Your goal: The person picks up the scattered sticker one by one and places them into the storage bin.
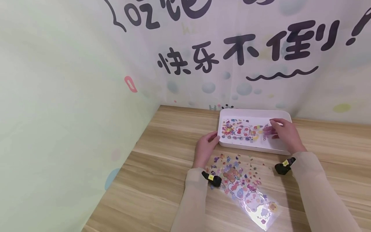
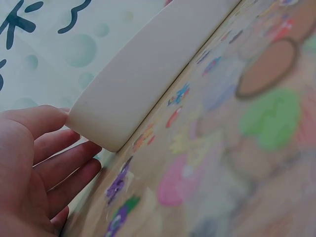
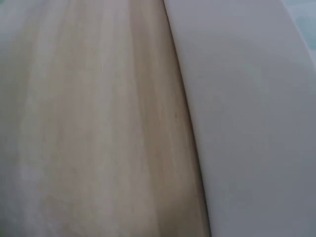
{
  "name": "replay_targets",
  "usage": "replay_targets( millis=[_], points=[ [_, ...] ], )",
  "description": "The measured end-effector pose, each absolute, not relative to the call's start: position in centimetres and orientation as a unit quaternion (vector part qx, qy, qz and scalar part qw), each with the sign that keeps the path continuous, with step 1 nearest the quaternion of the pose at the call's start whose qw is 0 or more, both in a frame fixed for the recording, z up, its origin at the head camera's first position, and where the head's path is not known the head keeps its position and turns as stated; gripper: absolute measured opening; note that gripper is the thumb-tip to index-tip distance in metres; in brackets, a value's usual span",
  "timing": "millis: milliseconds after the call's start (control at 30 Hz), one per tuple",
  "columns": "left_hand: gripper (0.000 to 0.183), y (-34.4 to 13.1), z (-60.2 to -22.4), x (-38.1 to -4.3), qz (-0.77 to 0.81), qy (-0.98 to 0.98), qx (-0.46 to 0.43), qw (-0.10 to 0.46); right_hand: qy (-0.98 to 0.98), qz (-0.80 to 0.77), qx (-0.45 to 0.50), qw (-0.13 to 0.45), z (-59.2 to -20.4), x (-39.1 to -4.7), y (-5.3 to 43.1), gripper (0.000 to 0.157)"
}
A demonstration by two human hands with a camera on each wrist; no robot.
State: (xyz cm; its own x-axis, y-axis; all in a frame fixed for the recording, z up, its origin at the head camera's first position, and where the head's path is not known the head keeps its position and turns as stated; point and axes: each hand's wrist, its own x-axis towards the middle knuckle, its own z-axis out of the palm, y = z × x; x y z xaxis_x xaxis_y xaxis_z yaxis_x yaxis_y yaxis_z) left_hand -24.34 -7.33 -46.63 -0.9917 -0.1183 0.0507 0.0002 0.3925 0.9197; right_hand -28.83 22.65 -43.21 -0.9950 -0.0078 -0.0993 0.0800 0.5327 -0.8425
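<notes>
A white rectangular tray (image 1: 252, 147) stands on the wooden table, with a clear sticker sheet (image 1: 242, 131) of cartoon figures inside it. My left hand (image 1: 205, 148) touches the tray's near left corner. In the left wrist view, the fingers of this hand (image 2: 39, 163) extend loosely beside the tray wall (image 2: 123, 74). Over the tray's right part, my right hand (image 1: 285, 133) reaches in with fingers apart, close to the sheet's right end. Whether its fingertips touch the sheet is unclear. The right wrist view shows only the tray's outer wall (image 3: 247, 118) and table, not the hand.
Another clear sheet of cartoon stickers (image 1: 242, 185) lies on the table (image 1: 162, 161) in front of the tray, between the forearms, its near end shining. Behind the tray hangs a printed cloth (image 1: 200, 87) with large dark lettering. A pale cloth (image 1: 72, 106) borders the table's left side.
</notes>
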Motion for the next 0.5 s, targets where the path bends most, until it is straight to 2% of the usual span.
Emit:
replay_targets(
  millis=[500],
  points=[
    [0.03, -7.37, -46.6, -24.34, -0.551, -0.832, 0.042, 0.051, 0.883, -0.463, -0.013, 0.078, -43.44, -28.76, 22.86, 0.062]
  ],
)
